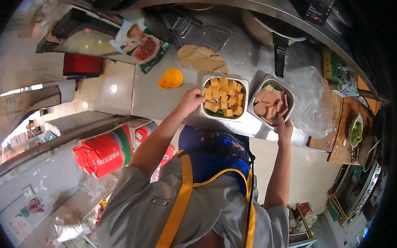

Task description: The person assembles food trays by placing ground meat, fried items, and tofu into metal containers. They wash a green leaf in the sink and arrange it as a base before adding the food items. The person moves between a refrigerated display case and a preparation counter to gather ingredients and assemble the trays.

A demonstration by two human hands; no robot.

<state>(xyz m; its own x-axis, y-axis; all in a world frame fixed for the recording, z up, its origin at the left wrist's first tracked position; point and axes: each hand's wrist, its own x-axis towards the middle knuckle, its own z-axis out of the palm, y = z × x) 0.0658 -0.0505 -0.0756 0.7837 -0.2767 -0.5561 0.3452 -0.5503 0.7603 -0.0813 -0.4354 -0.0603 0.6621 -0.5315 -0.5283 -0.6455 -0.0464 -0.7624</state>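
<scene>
Two stainless steel pans stand side by side on the metal counter. The left pan (223, 117) holds golden fried tofu cubes (223, 95), with some green leaves under them. My left hand (191, 101) pinches this pan's left rim, fingers bent. Pink slices of luncheon meat or sausage (269, 101) fill the right pan (251, 107), which sits at an angle; a bit of green shows at its far side. My right hand (283, 127) grips the near right corner of that pan, with fingertips over the rim by the slices.
An orange scoop (171, 78), a tan cloth (201, 58) and a printed food bag (143, 48) lie beyond the pans. Farther back are a wire rack (205, 33) and a black-handled pan (280, 54). Clear plastic bags (314, 105) and a wooden board (343, 127) are at right.
</scene>
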